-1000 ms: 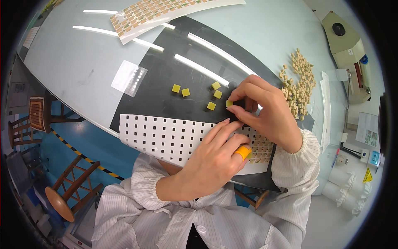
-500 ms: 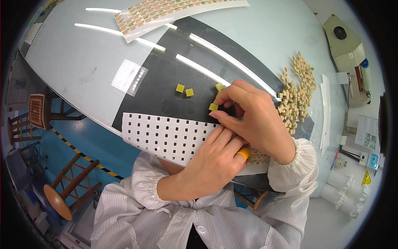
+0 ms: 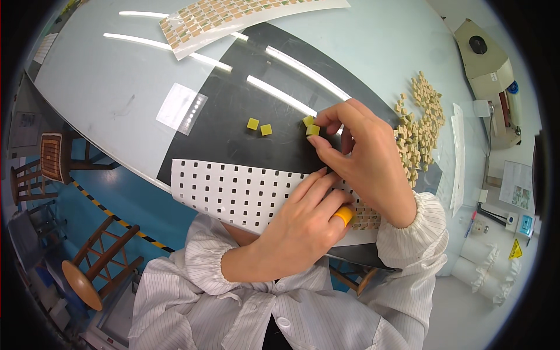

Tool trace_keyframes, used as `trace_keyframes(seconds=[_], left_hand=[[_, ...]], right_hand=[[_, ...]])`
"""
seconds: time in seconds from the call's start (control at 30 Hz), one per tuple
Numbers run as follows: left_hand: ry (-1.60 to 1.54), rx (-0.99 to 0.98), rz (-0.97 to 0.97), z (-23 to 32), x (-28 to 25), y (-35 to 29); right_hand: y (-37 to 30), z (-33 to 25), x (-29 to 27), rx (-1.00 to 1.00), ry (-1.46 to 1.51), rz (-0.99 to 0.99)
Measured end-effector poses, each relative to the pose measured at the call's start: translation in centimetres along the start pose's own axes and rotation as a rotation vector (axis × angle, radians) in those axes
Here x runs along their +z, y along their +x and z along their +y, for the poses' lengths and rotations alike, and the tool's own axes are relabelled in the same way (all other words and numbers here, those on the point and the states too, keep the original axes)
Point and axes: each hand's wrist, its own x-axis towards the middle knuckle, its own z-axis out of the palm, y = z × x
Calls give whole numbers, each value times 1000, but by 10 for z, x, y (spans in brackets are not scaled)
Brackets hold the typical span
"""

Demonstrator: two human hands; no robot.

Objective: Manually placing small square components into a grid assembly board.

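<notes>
My right hand (image 3: 360, 149) pinches a small yellow-green cube (image 3: 312, 130) between thumb and fingertips, over a black mat (image 3: 227, 99). Right behind that cube sits another yellow-green cube (image 3: 308, 120). Two more, a left one (image 3: 252, 123) and a right one (image 3: 266, 129), lie close together on the mat to the left. My left hand (image 3: 306, 224) rests with fingers stretched out on a white sheet (image 3: 201, 201) with rows of dark square holes. An orange band (image 3: 345, 215) circles one of its fingers. Beside it a sheet of small tan squares (image 3: 368, 220) partly shows.
A heap of tan cubes (image 3: 420, 128) lies at the right. Another patterned sheet (image 3: 233, 20) lies at the far side, and a clear bag with a white card (image 3: 178, 108) at left. A beige machine (image 3: 484, 58) stands far right. Wooden stools (image 3: 87, 280) stand beyond the table's left edge.
My right hand has moved away from me and slightly right, bringing its cube up to the other cube there. The left hand has stayed in place.
</notes>
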Motion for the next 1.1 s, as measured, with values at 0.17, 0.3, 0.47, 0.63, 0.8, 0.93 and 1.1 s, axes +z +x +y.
trace_keyframes(seconds=[0.17,0.3,0.47,0.63,0.8,0.93,1.1], left_hand=[[-33,-6,4,1,2,3],[-37,-3,-1,3,-2,5],[-1,-41,-5,1,-2,3],[22,-61,-19,4,-1,5],[59,-43,-27,4,0,6],[61,-48,-29,5,1,7],[74,-30,-50,6,0,8]], right_hand=[[-3,6,-2,-25,9,-21],[-15,5,-24,-79,11,8],[-61,7,-55,-68,55,-80],[-99,16,-56,-66,82,-168],[-107,24,-48,-93,61,-171],[-107,25,-46,-128,17,-174],[-107,25,-45,-136,9,-168]])
